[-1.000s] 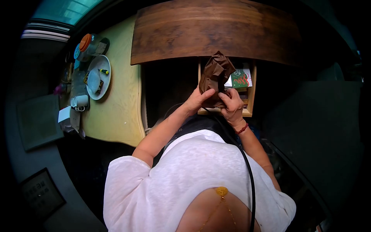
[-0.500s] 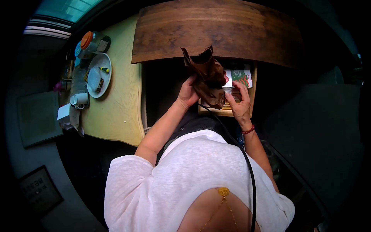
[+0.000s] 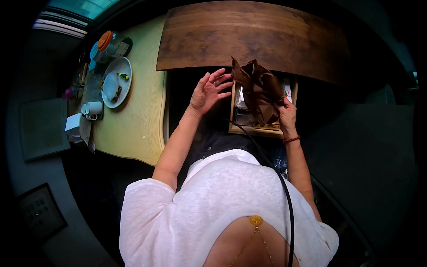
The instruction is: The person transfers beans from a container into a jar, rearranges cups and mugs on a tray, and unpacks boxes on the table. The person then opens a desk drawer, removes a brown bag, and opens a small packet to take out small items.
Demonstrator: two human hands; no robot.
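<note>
A crumpled dark brown bag (image 3: 261,95) hangs above the open drawer (image 3: 254,131), its ragged top edge pointing up. My right hand (image 3: 287,115) grips the bag's right side, with a red bead bracelet at the wrist. Left of the bag, my left hand (image 3: 208,92) is held up with fingers spread and nothing in it. Inside the drawer, partly covered by the bag, I see a clear plastic-wrapped item (image 3: 240,99) and a small gold-coloured piece (image 3: 263,126) near the front.
The drawer slides out from under a dark wooden desktop (image 3: 249,35). To the left, a pale wooden table (image 3: 138,120) bears a white plate (image 3: 129,89), an orange-lidded jar (image 3: 106,41) and white cups (image 3: 92,108). A black cable (image 3: 267,156) runs across my front.
My left hand has let go of the bag and moved left, fingers spreading. My right hand has gone from the drawer's contents to the bag, which has shifted right.
</note>
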